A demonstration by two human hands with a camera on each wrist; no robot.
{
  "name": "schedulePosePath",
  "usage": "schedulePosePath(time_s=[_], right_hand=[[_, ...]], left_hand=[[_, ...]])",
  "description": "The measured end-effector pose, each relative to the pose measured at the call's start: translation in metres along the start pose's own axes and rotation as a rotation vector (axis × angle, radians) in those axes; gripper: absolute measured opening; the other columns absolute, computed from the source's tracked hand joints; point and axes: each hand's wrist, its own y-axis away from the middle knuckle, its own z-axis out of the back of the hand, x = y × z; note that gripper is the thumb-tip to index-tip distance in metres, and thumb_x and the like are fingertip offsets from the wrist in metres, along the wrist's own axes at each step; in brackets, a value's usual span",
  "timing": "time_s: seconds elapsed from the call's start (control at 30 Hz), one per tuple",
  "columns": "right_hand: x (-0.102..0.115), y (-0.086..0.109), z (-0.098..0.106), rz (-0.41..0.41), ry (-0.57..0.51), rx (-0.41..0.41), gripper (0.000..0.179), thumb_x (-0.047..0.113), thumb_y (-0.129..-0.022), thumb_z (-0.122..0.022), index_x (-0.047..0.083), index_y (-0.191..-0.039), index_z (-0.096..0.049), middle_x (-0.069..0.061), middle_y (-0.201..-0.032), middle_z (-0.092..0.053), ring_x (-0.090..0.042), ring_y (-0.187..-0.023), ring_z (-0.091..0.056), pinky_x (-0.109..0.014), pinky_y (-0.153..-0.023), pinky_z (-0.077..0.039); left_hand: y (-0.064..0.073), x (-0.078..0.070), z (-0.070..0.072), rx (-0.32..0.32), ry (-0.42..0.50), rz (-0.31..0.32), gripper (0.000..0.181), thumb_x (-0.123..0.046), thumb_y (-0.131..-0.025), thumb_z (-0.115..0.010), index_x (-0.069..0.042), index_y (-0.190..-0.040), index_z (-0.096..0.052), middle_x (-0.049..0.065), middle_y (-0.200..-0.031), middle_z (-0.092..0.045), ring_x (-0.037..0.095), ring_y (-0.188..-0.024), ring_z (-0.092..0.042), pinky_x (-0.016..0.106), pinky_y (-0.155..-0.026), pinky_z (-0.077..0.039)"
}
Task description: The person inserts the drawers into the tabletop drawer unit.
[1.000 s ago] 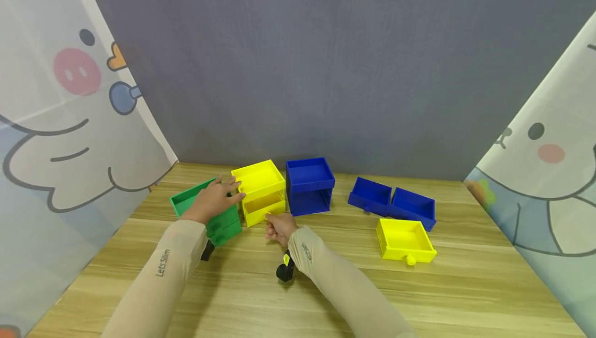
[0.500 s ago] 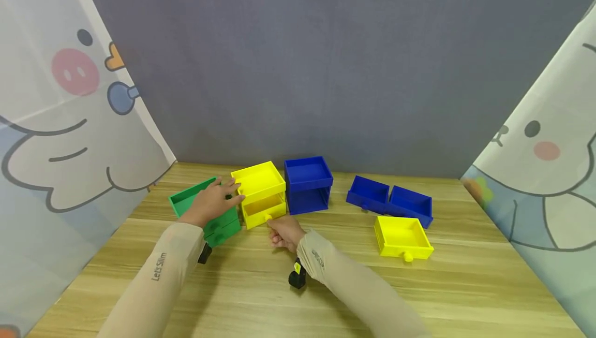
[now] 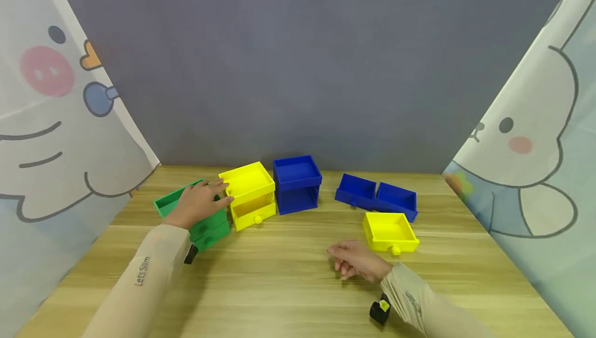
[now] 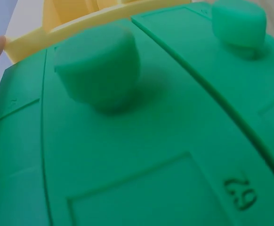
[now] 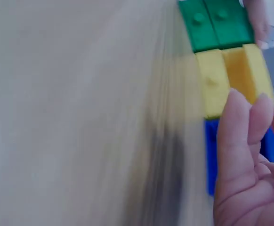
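My left hand (image 3: 195,203) lies over the green drawer cabinet (image 3: 215,230), its fingertips at the left edge of the yellow cabinet (image 3: 249,180). Two green knobs (image 4: 99,68) fill much of the left wrist view. The yellow cabinet's lower space holds a drawer with a round knob (image 3: 258,219); its upper space has no drawer. Over the table, left of the loose yellow drawer (image 3: 382,245), my right hand (image 3: 358,260) has loosely bent fingers and holds nothing. In the right wrist view its fingers (image 5: 233,136) overlap the yellow and blue cabinets.
A blue cabinet (image 3: 298,172) with a hollow lower space stands right of the yellow one. Two blue drawers (image 3: 356,190) lie side by side behind the loose yellow drawer. A grey backdrop (image 3: 298,69) closes off the table's rear, with printed cloths on both sides.
My right hand has let go of the yellow cabinet's drawer knob and moved right, towards the loose yellow drawer. My left hand stays at the cabinets. The head view has shifted slightly.
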Motion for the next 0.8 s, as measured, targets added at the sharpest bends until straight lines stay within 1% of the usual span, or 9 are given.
schedulePosePath(time_s=[0.13, 0.17, 0.2, 0.3, 0.37, 0.4, 0.5, 0.67, 0.8], right_hand=[[-0.004, 0.035, 0.020, 0.012, -0.033, 0.004, 0.048, 0.020, -0.101, -0.050, -0.020, -0.127, -0.045, 0.001, -0.071, -0.061, 0.000, -0.052, -0.057, -0.020, -0.056, -0.054], [-0.005, 0.043, 0.026, 0.012, -0.046, -0.004, 0.048, 0.021, -0.101, -0.050, -0.020, -0.127, -0.046, 0.002, -0.071, -0.061, 0.000, -0.052, -0.057, -0.020, -0.057, -0.054], [-0.005, 0.050, 0.031, 0.010, -0.058, -0.020, 0.046, 0.021, -0.101, -0.051, -0.019, -0.123, -0.049, 0.002, -0.072, -0.062, 0.001, -0.053, -0.057, -0.021, -0.058, -0.054], [-0.009, 0.068, 0.047, -0.007, -0.106, -0.080, 0.038, 0.023, -0.101, -0.050, -0.011, -0.116, -0.058, 0.003, -0.073, -0.062, 0.001, -0.055, -0.057, -0.020, -0.059, -0.054], [-0.013, 0.076, 0.056, -0.020, -0.130, -0.093, 0.033, 0.023, -0.102, -0.048, -0.004, -0.115, -0.061, 0.003, -0.075, -0.061, 0.001, -0.057, -0.056, -0.020, -0.061, -0.054], [-0.015, 0.079, 0.059, -0.020, -0.140, -0.094, 0.031, 0.023, -0.103, -0.047, -0.002, -0.115, -0.061, 0.003, -0.075, -0.061, 0.001, -0.057, -0.056, -0.020, -0.061, -0.054], [-0.021, 0.087, 0.068, -0.006, -0.172, -0.078, 0.033, 0.022, -0.104, -0.044, -0.001, -0.121, -0.060, 0.003, -0.077, -0.060, 0.002, -0.059, -0.055, -0.019, -0.062, -0.054], [-0.024, 0.090, 0.074, 0.003, -0.210, -0.081, 0.028, 0.021, -0.103, -0.045, 0.005, -0.115, -0.064, 0.003, -0.078, -0.062, 0.002, -0.061, -0.057, -0.018, -0.063, -0.053], [-0.024, 0.088, 0.076, 0.006, -0.199, -0.100, 0.028, 0.020, -0.103, -0.045, 0.003, -0.113, -0.065, 0.002, -0.078, -0.062, 0.001, -0.061, -0.057, -0.019, -0.063, -0.054]], left_hand=[[0.004, 0.003, 0.001, -0.014, -0.007, -0.016, 0.053, -0.035, -0.097, -0.054, 0.001, -0.135, -0.053, 0.025, -0.141, -0.044, 0.054, -0.124, -0.038, 0.068, -0.097, -0.030], [0.004, 0.003, 0.001, -0.020, -0.005, -0.020, 0.052, -0.035, -0.097, -0.055, 0.001, -0.135, -0.054, 0.025, -0.141, -0.044, 0.054, -0.124, -0.038, 0.068, -0.097, -0.030], [0.004, 0.003, 0.000, -0.025, -0.003, -0.025, 0.052, -0.035, -0.097, -0.055, 0.001, -0.134, -0.054, 0.025, -0.140, -0.045, 0.054, -0.124, -0.039, 0.068, -0.096, -0.031], [0.000, 0.002, -0.002, -0.026, 0.010, -0.040, 0.052, -0.034, -0.097, -0.054, 0.001, -0.135, -0.053, 0.026, -0.140, -0.045, 0.054, -0.124, -0.038, 0.067, -0.096, -0.031], [0.000, 0.002, -0.002, -0.022, 0.020, -0.041, 0.052, -0.035, -0.097, -0.054, 0.001, -0.135, -0.053, 0.026, -0.140, -0.045, 0.054, -0.124, -0.038, 0.067, -0.096, -0.031], [0.000, 0.002, -0.002, -0.018, 0.024, -0.041, 0.052, -0.035, -0.097, -0.054, 0.001, -0.135, -0.053, 0.026, -0.140, -0.045, 0.054, -0.125, -0.037, 0.068, -0.097, -0.030], [-0.002, 0.002, -0.002, -0.017, 0.041, -0.038, 0.053, -0.036, -0.097, -0.054, 0.000, -0.136, -0.053, 0.026, -0.141, -0.044, 0.055, -0.126, -0.035, 0.069, -0.098, -0.027], [-0.003, 0.004, -0.001, -0.009, 0.068, -0.013, 0.054, -0.038, -0.097, -0.054, -0.002, -0.137, -0.052, 0.026, -0.139, -0.046, 0.056, -0.129, -0.030, 0.072, -0.099, -0.021], [-0.004, 0.006, -0.001, 0.010, 0.073, -0.008, 0.055, -0.039, -0.096, -0.055, -0.001, -0.137, -0.052, 0.025, -0.137, -0.049, 0.057, -0.129, -0.029, 0.072, -0.099, -0.021]])
